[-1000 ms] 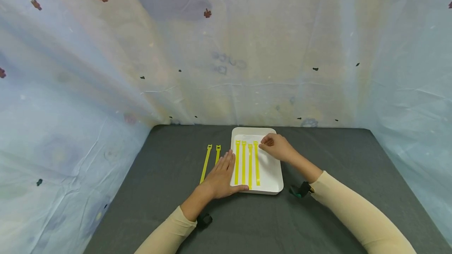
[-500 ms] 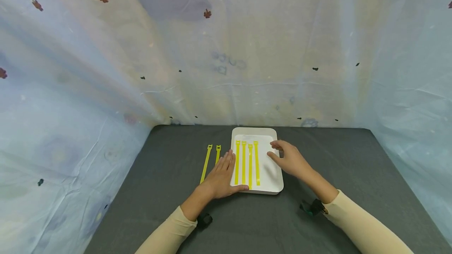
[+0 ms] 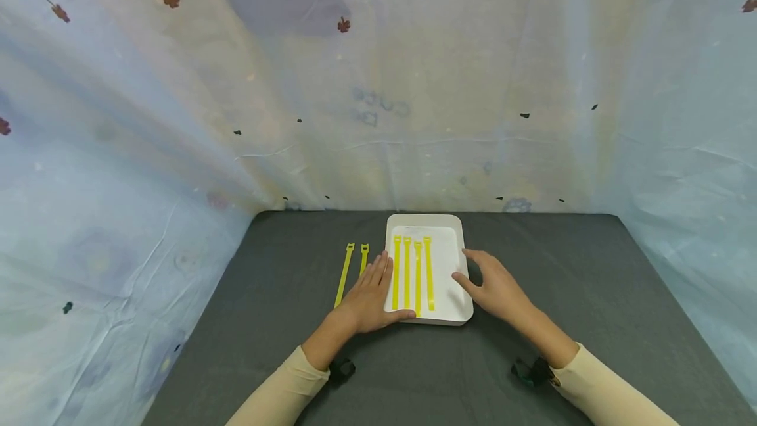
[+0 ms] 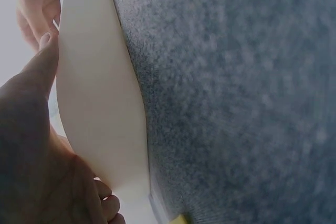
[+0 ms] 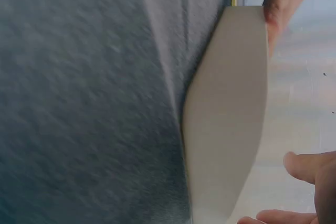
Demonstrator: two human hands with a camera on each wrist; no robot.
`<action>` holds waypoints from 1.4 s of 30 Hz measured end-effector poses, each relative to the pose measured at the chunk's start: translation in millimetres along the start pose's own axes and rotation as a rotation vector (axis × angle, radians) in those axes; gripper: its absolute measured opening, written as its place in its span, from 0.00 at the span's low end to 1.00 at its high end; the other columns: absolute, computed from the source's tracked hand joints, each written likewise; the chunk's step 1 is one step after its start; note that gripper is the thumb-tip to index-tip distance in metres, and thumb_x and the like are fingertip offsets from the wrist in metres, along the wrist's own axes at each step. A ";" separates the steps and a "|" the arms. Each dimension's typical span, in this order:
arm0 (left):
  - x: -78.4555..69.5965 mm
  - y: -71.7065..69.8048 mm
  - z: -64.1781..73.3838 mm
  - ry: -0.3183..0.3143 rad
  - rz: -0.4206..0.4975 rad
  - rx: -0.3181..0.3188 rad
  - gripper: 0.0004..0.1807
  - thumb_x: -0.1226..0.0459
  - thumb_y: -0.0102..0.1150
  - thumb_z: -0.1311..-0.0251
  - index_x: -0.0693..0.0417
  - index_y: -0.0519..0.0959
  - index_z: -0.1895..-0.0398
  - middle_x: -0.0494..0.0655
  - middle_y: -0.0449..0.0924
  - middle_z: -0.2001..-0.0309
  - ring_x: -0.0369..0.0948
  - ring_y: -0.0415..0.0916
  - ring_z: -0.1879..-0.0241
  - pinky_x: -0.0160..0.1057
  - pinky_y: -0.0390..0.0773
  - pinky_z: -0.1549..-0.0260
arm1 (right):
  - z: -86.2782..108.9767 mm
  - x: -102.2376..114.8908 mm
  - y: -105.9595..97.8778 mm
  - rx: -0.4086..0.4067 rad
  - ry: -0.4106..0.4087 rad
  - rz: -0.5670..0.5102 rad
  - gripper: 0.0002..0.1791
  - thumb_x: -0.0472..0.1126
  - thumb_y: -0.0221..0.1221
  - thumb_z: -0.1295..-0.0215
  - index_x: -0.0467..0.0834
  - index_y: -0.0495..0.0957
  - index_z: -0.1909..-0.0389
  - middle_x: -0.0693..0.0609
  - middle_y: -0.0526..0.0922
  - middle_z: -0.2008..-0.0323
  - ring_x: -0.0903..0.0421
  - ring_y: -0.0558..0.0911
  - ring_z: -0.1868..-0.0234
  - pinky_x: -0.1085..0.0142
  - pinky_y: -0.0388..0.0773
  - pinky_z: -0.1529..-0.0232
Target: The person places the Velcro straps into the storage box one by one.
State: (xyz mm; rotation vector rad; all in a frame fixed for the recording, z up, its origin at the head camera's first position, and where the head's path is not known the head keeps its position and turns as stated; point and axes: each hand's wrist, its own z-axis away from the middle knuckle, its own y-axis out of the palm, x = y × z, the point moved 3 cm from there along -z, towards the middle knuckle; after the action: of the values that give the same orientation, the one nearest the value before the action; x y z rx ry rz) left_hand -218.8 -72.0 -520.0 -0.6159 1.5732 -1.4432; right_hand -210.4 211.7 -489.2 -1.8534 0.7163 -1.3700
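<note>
Grey cloth (image 3: 278,281); 4 yellow straps (image 3: 418,278) in tray (image 3: 445,248); left hand (image 3: 365,300) touching tray, fingers straight; right hand (image 3: 497,286), fingers spread.

Head view: forward, downward, farther off
Wrist views: close, turned sideways, sharing the outer wall of the tray (image 4: 100,87)

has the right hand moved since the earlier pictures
Yes: against the white tray, the right hand has shifted right and down in the head view, away from the yellow straps.
</note>
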 end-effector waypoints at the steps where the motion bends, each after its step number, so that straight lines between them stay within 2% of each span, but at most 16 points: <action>1: 0.2 0.2 -0.1 0.000 0.002 -0.002 0.68 0.25 0.56 0.36 0.64 0.42 0.12 0.59 0.35 0.12 0.55 0.36 0.13 0.53 0.48 0.16 | 1.7 -0.1 1.3 0.001 -0.006 0.004 0.39 0.54 0.65 0.23 0.34 0.69 0.23 0.31 0.73 0.27 0.30 0.71 0.26 0.34 0.70 0.30; 9: 1.3 0.7 -0.3 -0.005 -0.002 -0.008 0.68 0.25 0.57 0.36 0.64 0.43 0.12 0.59 0.35 0.12 0.55 0.36 0.13 0.53 0.48 0.16 | 13.3 -1.8 13.1 0.018 -0.047 0.059 0.48 0.59 0.66 0.25 0.33 0.61 0.19 0.31 0.66 0.22 0.32 0.66 0.22 0.35 0.69 0.28; 15: 2.4 2.5 -0.7 -0.003 -0.021 -0.017 0.69 0.24 0.56 0.36 0.64 0.43 0.12 0.59 0.36 0.12 0.55 0.37 0.13 0.53 0.49 0.16 | 19.5 -0.3 20.0 0.000 -0.077 0.090 0.54 0.64 0.66 0.27 0.31 0.57 0.17 0.33 0.61 0.19 0.34 0.62 0.18 0.36 0.68 0.26; 23: 0.2 0.6 0.4 0.005 0.010 -0.024 0.69 0.25 0.58 0.36 0.65 0.43 0.13 0.60 0.36 0.12 0.53 0.36 0.13 0.52 0.48 0.16 | 24.6 3.5 26.9 0.051 -0.054 0.159 0.62 0.73 0.61 0.29 0.30 0.50 0.16 0.32 0.53 0.16 0.33 0.55 0.16 0.37 0.61 0.22; 36: 2.9 2.7 -0.6 0.017 0.016 -0.034 0.69 0.25 0.59 0.37 0.64 0.44 0.13 0.60 0.37 0.12 0.55 0.38 0.13 0.53 0.49 0.17 | 30.5 4.8 34.7 0.114 -0.045 0.168 0.67 0.75 0.62 0.32 0.28 0.44 0.15 0.32 0.46 0.15 0.34 0.48 0.14 0.38 0.56 0.19; 42: 6.1 -2.4 1.3 0.020 0.040 -0.030 0.67 0.26 0.58 0.35 0.63 0.43 0.12 0.59 0.38 0.12 0.55 0.38 0.13 0.55 0.48 0.17 | 31.7 5.8 34.8 0.146 -0.030 0.168 0.70 0.76 0.62 0.33 0.28 0.43 0.16 0.32 0.44 0.14 0.34 0.47 0.14 0.38 0.56 0.19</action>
State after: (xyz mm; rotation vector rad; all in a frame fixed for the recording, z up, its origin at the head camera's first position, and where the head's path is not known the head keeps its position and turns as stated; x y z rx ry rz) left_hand -221.1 -78.2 -519.3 -0.5856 1.6166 -1.4032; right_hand -179.1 193.4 -519.8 -1.6579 0.7198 -1.2499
